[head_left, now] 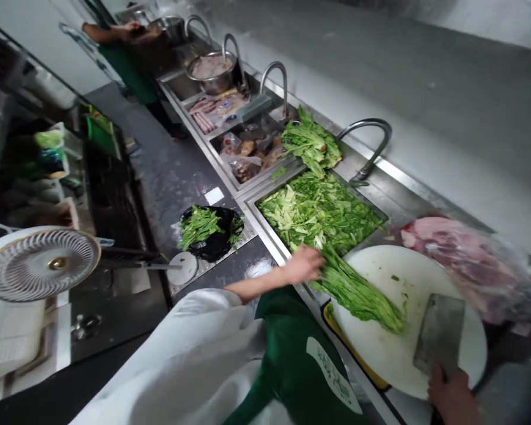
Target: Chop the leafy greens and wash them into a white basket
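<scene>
My left hand (304, 264) is closed around one end of a long bunch of leafy greens (363, 292), which lies across the round white cutting board (380, 369). In my right hand (454, 392) is the handle of a cleaver (440, 330). Its broad blade is over the right part of the board, apart from the greens. A few green scraps dot the board between blade and bunch. Just beyond my left hand, chopped greens (323, 212) fill the sink basin. More whole greens (312, 141) rest on the basin's far left corner.
Meat in clear plastic (464, 254) lies behind the board. A curved faucet (371, 124) rises at the back. Neighbouring basins hold bagged food (248, 150) and packed meat. On the floor sits a black bag with greens (212, 230). A fan (42, 265) is at left; another person (128, 65) stands farther off.
</scene>
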The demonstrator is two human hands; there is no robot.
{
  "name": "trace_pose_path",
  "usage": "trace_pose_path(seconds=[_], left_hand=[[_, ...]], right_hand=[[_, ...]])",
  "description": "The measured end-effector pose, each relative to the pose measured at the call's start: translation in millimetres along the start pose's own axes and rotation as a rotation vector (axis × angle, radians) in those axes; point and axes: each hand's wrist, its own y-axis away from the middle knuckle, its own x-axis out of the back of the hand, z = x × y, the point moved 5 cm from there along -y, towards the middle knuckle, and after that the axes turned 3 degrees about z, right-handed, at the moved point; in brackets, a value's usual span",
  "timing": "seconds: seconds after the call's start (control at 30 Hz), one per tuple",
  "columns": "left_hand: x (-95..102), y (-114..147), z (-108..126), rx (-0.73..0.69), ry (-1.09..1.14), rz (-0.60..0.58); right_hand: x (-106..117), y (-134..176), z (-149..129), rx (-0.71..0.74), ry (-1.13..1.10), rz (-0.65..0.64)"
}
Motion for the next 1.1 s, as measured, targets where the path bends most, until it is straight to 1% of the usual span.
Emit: trace_pose_path(seconds=[0.03,0.07,0.1,0.13,0.17,0.2,0.23,0.3,0.37,0.4,0.47,0.5,0.53,0.6,0.67,0.73,0.8,0.9,1.0,1.07,1.1], left_hand=[[-31.5,-18,46,-0.14,-0.037,-0.016],[-59.4,-32,84,-0.216,-0.095,-0.025],[-84.2,-44,113,-0.275,-0.165,-0.066],[-104.2,-55,132,-0.313,-0.23,-0.123],[-118.4,-65,143,-0.335,-0.282,-0.179],[-127.5,-77,148,-0.358,-0.32,-0.229],[-132.4,-90,149,-0.381,-0.343,-0.269],[-135.0,-118,149,-0.461,-0.354,-0.329],[-135.1,-142,155,-0.623,-0.339,-0.385],[-135.3,-150,160,-0.727,-0.324,-0.409],[-135.7,-158,170,-0.924,-0.279,-0.437],[-135.5,-160,173,-0.986,-0.253,-0.437],[-135.3,-161,173,-1.014,-0.23,-0.436],[-134.0,-158,168,-1.004,-0.216,-0.436],[-130.1,-149,159,-0.965,-0.224,-0.418],[-124.1,-133,153,-0.93,-0.211,-0.37],[-120.6,-116,150,-0.881,-0.151,-0.304],[-127.9,-97,149,-0.767,-0.036,-0.233],[-140.3,-89,146,-0.695,0.069,-0.18],[-140.3,-85,142,-0.679,0.143,-0.103],[-136.9,-83,137,-0.662,0.18,-0.041]], right_hand=[[-7,0,3,-0.041,0.026,-0.025],[-12,1,4,-0.071,0.043,-0.054],[-16,4,2,-0.084,0.058,-0.075],[-17,7,-2,-0.082,0.079,-0.086],[-16,11,-6,-0.075,0.092,-0.085],[-14,14,-11,-0.063,0.102,-0.083],[-12,16,-14,-0.068,0.113,-0.08],[-8,18,-18,-0.081,0.114,-0.086],[-5,18,-18,-0.099,0.098,-0.107],[-4,18,-17,-0.104,0.086,-0.116],[-2,17,-15,-0.102,0.062,-0.122],[-2,17,-14,-0.096,0.051,-0.122],[-2,16,-12,-0.091,0.043,-0.125],[-2,16,-10,-0.095,0.032,-0.139],[-3,17,-9,-0.118,0.024,-0.158],[-4,19,-12,-0.141,0.015,-0.175],[-3,20,-17,-0.14,0.001,-0.186],[1,21,-24,-0.137,-0.005,-0.199],[10,25,-26,-0.146,0.002,-0.218],[18,36,-29,-0.142,0.023,-0.212],[22,45,-31,-0.138,0.041,-0.202]])
